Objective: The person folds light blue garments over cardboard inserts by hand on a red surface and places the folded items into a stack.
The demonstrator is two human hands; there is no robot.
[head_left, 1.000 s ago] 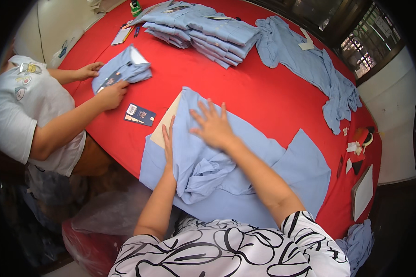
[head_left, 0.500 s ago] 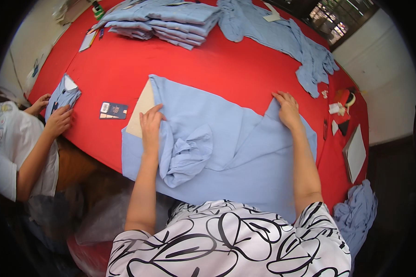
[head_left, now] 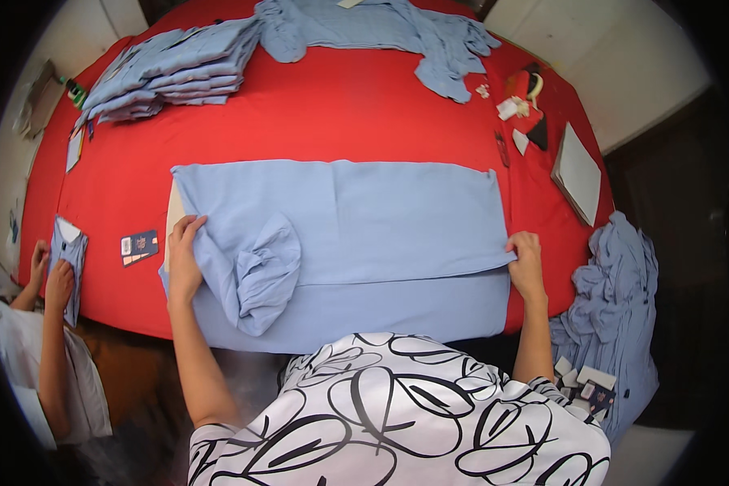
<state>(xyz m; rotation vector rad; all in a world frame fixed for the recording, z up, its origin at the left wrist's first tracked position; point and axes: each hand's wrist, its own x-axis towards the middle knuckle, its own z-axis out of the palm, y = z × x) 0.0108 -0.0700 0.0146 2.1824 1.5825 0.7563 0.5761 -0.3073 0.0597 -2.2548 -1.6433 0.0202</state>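
A light blue shirt lies spread before me, its right side folded over so that a long straight edge crosses it. My right hand pinches the end of that edge at the shirt's right side. On the left, my left hand grips the shirt's border with bent fingers, its thumb hidden. Beside those fingers a sleeve is bunched in a crumpled heap on top. A strip of cream board shows from under the cloth at the upper left.
A co-worker's hands hold a small folded blue shirt. Dark tags lie on the red-covered table. Folded shirts are stacked at the far left; a loose shirt lies behind. At right are a white pad and heaped blue garments.
My right hand has come down toward me, drawing the shirt's folded part into a straight edge. My left hand stays at the left border. The whole view has shifted.
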